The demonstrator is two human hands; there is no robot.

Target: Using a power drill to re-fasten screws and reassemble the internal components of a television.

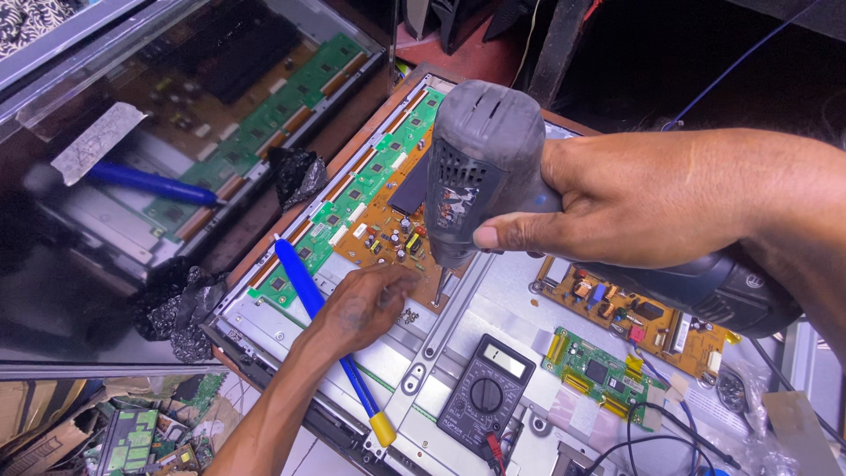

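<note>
Fingers of left hand [366, 304] pinched narrow, tips on brown circuit board [383, 231] edge, small loose screws [408, 315] just beside. Right hand [652, 207] clasped round grey power screwdriver [480, 167], bit down at same board corner. Judgement: back cover off, chassis bare, some screws out; boards not yet lifted. Blue-handled screwdriver [330, 339] under left wrist, black multimeter [486, 394] near.

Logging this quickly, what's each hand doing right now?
Left hand: empty, fingertips pressed on the brown circuit board.
Right hand: closed around a grey power drill.
</note>
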